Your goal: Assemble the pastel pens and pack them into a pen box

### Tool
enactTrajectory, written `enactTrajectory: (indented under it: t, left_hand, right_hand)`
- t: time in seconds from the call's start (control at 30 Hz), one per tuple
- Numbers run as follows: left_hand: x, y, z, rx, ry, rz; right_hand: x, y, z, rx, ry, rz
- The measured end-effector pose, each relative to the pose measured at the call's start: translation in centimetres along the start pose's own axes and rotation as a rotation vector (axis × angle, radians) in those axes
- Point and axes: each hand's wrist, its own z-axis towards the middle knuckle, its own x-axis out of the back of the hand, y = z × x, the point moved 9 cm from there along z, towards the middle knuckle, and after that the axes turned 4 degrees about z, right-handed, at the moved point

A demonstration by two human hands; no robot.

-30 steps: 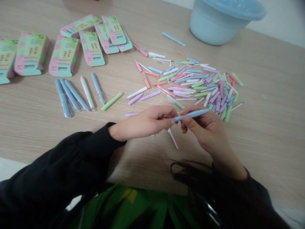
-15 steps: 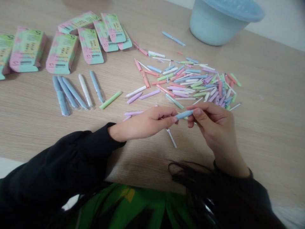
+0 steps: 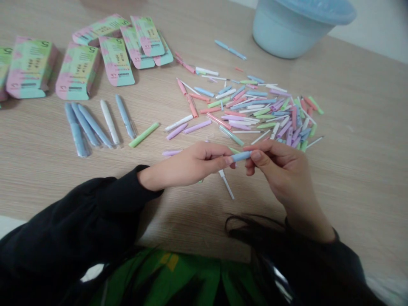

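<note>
Right hand (image 3: 283, 170) shifted, one blue pen (image 3: 241, 156)

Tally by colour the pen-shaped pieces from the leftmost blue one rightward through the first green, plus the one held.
Lying blue pieces: 4
Held blue piece: 1
White piece: 1
Green piece: 1
Total: 7
</note>
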Motion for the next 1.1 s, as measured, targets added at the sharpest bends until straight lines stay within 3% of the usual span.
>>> enactTrajectory:
  t: [0.17,0.37,0.53,0.73,0.87,1.1]
  left_hand:
    - [-0.2,0.5,-0.2,-0.017,0.027,-0.054]
    - [-0.5,0.6,-0.3,-0.025,0.002,-0.145]
    - [-0.9,-0.6,-0.4,0.085,-0.059,-0.283]
    - [-1.6,0.2,-0.3,-0.049,-0.162,-0.274]
    - [-2.3,0.4,-0.4,-0.072,-0.225,-0.214]
    - [-1.6,0.0,-0.6,0.043,-0.179,-0.235]
  right_hand:
    - [-0.1,0.2,-0.2,-0.001,-0.01,0.097]
    - [-2.1,0.5,-0.5,-0.022,-0.137,0.151]
    - [-0.7,0.5,-0.3,-0.016,-0.034,0.092]
    - [-0.9,-0.4,-0.5,0.013,-0.094,0.065]
    - [-0.8,-0.6,-0.7,0.03,-0.062,0.058]
    - [-0.5,-0.5,-0.7,0.066,0.007,0.035]
